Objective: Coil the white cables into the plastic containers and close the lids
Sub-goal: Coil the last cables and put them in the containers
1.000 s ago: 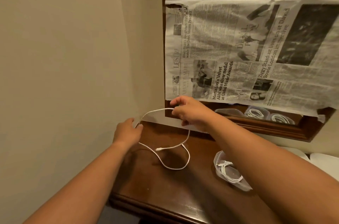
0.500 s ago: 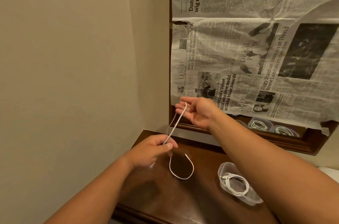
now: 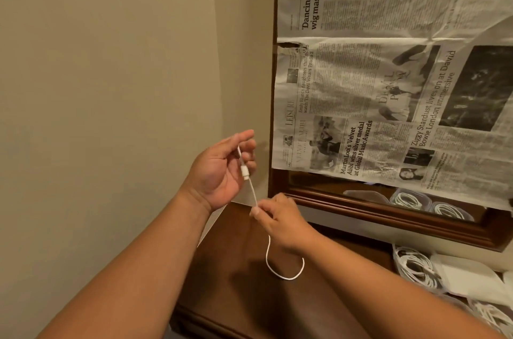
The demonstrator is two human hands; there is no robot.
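Note:
A white cable stretches between both hands above the dark wooden table. My left hand is raised with the palm facing me, and its fingers hold the cable's connector end. Lower and to the right, my right hand pinches the cable between thumb and fingertip. Below that hand the rest of the cable hangs in a loop over the table. A clear plastic container with a coiled white cable inside stands open at the right. Another container with cable sits at the bottom right corner.
A white lid lies beside the containers. A wood-framed mirror, mostly covered with newspaper, leans behind the table and reflects several containers. A beige wall closes off the left side. The table's front edge runs near my forearms.
My left hand rose and now holds the connector end up high. My right hand dropped below it and pinches the cable lower down. The view shifted left and closer.

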